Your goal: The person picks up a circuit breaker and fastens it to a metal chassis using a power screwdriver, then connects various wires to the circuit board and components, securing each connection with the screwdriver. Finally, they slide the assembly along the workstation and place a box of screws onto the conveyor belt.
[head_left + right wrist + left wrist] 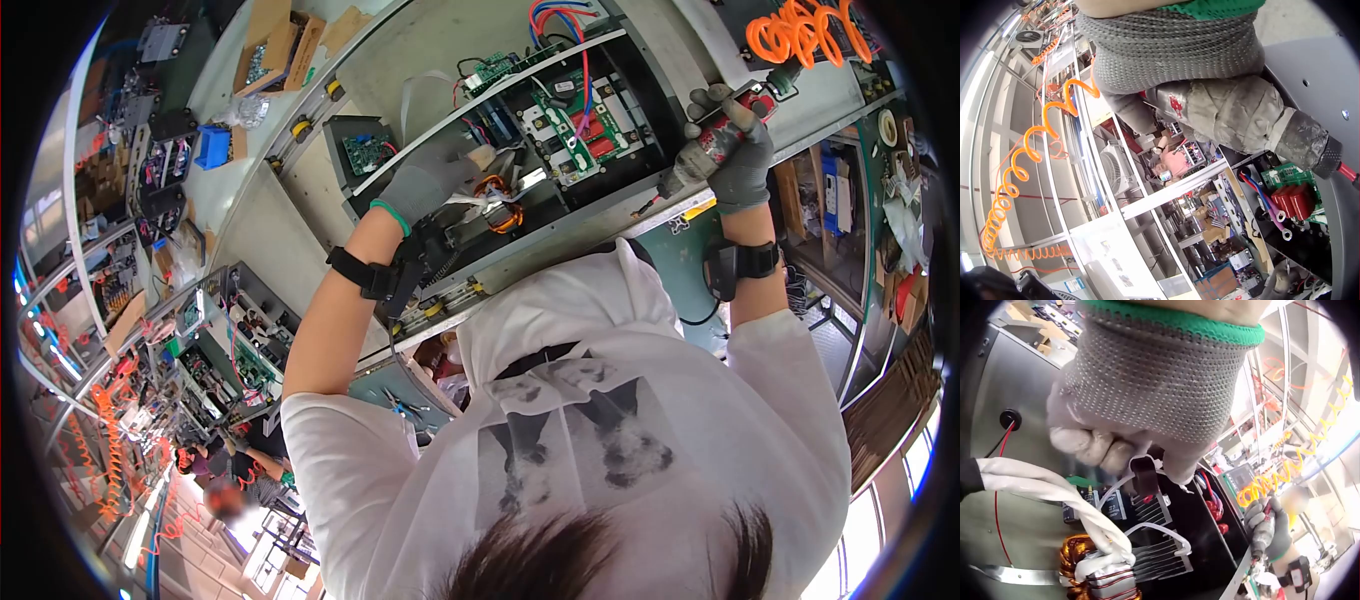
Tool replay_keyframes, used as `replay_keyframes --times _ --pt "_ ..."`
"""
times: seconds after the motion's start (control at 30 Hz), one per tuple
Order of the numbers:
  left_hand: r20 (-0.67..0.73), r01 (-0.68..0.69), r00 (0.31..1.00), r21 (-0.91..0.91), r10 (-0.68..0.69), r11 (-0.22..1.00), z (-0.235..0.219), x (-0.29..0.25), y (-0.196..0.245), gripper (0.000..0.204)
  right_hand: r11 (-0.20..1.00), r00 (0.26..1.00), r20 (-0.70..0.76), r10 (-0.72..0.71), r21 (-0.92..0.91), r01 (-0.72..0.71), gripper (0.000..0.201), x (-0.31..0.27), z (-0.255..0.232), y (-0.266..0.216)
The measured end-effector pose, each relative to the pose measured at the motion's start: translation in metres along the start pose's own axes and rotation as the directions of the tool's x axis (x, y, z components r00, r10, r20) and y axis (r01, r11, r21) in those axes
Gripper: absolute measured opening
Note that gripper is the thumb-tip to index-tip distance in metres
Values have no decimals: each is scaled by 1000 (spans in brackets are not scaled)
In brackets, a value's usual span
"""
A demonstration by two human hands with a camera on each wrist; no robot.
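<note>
My gloved left hand [430,185] is over the left part of an open metal chassis [345,215]. In the left wrist view its fingers are curled, pinching a thin white wire [1124,481] beside a small black piece [1144,477]. Below are a copper-wound coil [1075,556], thick white sleeved leads [1054,484] and a finned heatsink [1163,565]. My gloved right hand [742,165] grips a tape-wrapped air screwdriver [1235,119] over the chassis's right end. Its red bit [1347,172] points back toward the front edge in the head view.
A green circuit board [570,125] with red blocks sits inside the chassis, with red and blue cables [583,50] rising behind. An orange coiled air hose [805,35] hangs at upper right. A blue bin [213,147] and a cardboard box [275,55] stand at upper left.
</note>
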State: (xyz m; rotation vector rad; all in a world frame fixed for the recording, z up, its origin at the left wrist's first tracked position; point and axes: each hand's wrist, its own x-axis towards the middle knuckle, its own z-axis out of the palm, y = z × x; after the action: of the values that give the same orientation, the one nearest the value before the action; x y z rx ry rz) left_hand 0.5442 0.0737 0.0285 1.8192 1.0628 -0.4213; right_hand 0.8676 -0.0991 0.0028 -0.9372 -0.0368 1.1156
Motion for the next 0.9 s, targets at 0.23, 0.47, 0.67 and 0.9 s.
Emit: replay_keyframes --times 0.23,0.47,0.67,0.9 --pt "-22 -335 941 -199 338 921 15 6 -6 20 1000 1000 31 -1 22 1 28 -1 -3 2" --pt "-109 -178 982 -293 152 940 34 22 5 15 1000 999 31 -15 -8 16 28 -2 0 1" --pt "-308 21 951 50 -5 999 51 28 22 15 999 999 36 -37 3 37 29 -4 -1 3" --pt "-503 -27 851 247 152 969 64 28 29 14 1000 999 50 -7 27 5 30 -3 -4 5"
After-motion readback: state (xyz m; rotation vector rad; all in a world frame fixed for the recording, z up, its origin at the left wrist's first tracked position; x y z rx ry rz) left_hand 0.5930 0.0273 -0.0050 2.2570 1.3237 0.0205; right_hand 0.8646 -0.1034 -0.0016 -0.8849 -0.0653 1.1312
